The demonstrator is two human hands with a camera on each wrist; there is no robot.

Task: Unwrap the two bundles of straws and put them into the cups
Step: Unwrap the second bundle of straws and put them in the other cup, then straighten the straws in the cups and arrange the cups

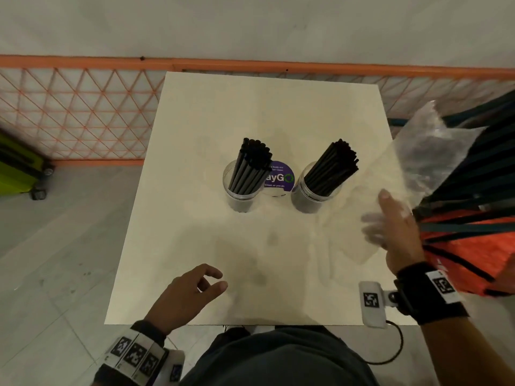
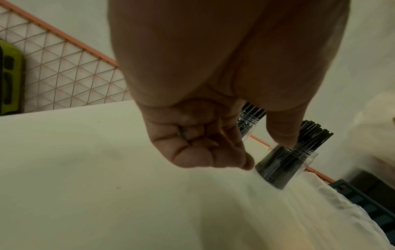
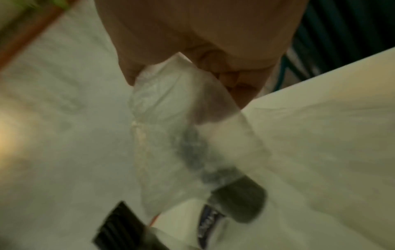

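Right hand (image 1: 395,227) is out at the right edge of the white table (image 1: 195,107), gripping a crumpled clear plastic wrapper (image 1: 426,151) that trails up and away from the fingers toward an orange-and-black crate (image 1: 468,235) standing just beside the table; the right wrist view is blurred, but it shows the film bunched inside the curled fingers (image 3: 213,62). Left hand (image 1: 186,293) hangs over the near edge of the table, fingers loosely curled, holding nothing. Both bundles of black straws are in the clear cups in the middle of the table: the left cup (image 1: 239,190) has its straws (image 1: 252,162) leaning slightly right, the right cup (image 1: 312,193) has its straws (image 1: 333,165) tilted further right. A purple round sticker (image 1: 278,176) lies on the table between the cups.
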